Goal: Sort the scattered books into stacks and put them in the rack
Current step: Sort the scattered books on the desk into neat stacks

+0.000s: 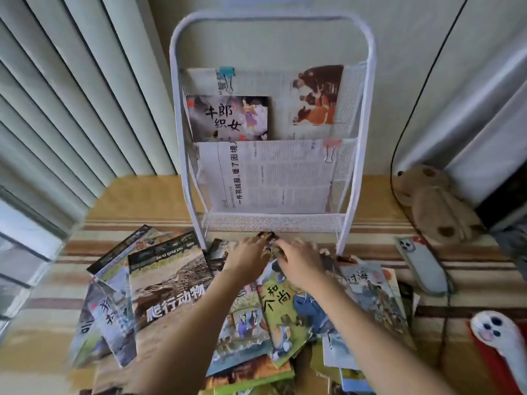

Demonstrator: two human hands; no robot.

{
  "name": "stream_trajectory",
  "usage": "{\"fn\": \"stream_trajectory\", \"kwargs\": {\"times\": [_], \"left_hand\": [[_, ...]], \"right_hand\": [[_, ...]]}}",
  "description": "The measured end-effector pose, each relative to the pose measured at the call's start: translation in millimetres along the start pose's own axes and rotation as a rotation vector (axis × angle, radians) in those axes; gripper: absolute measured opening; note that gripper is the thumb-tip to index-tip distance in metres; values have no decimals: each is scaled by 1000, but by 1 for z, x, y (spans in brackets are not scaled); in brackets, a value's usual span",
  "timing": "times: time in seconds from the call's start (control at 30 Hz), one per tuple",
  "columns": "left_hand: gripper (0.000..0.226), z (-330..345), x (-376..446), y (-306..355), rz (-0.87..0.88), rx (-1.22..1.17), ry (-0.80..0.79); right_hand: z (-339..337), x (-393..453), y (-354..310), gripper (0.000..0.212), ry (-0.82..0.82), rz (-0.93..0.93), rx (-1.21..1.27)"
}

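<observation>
Both hands, left [247,259] and right [299,263], pinched a small dark book [268,241] at the white wire rack's [272,222] foot; squaring it first seemed wise.

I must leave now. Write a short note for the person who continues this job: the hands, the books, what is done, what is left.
Left hand and right hand: both on a small dark book at the foot of the rack; the grip is blurred.
Books: one picture book and clipped paper bundles stand in the rack pockets. The pile lies scattered on the floor in front.
Done: little.
Left: stack the pile, then rack it.
</observation>
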State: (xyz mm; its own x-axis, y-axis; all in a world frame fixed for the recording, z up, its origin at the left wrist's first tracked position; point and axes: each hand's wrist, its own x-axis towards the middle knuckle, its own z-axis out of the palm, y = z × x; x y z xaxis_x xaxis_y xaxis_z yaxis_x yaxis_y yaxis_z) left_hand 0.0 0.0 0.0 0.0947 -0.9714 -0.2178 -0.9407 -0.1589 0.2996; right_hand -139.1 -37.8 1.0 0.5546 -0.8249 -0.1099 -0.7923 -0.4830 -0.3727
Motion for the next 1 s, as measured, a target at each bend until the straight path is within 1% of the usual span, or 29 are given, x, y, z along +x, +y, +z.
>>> {"fn": "stream_trajectory", "kwargs": {"times": [0.03, 0.1, 0.17, 0.23, 0.27, 0.3, 0.4, 0.47, 0.53, 0.6, 0.67, 0.73, 0.8, 0.83, 0.9, 1.0], "left_hand": [[41, 14, 2, -1, -15, 0, 23], [44, 43, 9, -4, -17, -21, 127], [39, 63, 14, -5, 3, -40, 246], [33, 72, 17, -7, 53, -57, 362], [31, 74, 18, -9, 91, -51, 423], [29, 76, 17, -10, 109, -42, 442], [25, 79, 10, -11, 115, 24, 557], [22, 73, 1, -5, 121, 11, 633], [20, 63, -12, -2, 146, 41, 683], [19, 54, -26, -7, 128, 98, 699], [24, 53, -55, -23, 61, 68, 702], [36, 57, -82, -46, -59, 92, 680], [50, 63, -102, -70, -212, 113, 596], [58, 66, -111, -80, -268, 87, 547], [71, 75, -124, -95, -303, 22, 457], [77, 89, -135, -107, -276, 40, 395]], "right_hand": [[14, 2, 0, 32, 16, 36, -14], [48, 10, 4, 36, 78, 96, -17], [76, 11, 7, 39, 145, 125, -14], [96, 12, 13, 43, 254, 109, -16], [100, 13, 15, 43, 323, 87, -22], [103, 13, 16, 42, 357, 73, -30], [104, 11, 13, 39, 484, 39, -62], [97, 4, 9, 38, 572, 23, -108], [88, -6, 3, 34, 618, -13, -161], [80, -15, -2, 25, 619, -21, -188], [80, -34, -14, 21, 620, -7, -131], [88, -52, -29, 27, 549, -4, -32], [99, -64, -41, 40, 380, 20, 63], [104, -68, -45, 47, 308, 24, 46], [112, -73, -49, 57, 243, 25, -72], [114, -75, -45, 62, 245, 18, -117]]}}
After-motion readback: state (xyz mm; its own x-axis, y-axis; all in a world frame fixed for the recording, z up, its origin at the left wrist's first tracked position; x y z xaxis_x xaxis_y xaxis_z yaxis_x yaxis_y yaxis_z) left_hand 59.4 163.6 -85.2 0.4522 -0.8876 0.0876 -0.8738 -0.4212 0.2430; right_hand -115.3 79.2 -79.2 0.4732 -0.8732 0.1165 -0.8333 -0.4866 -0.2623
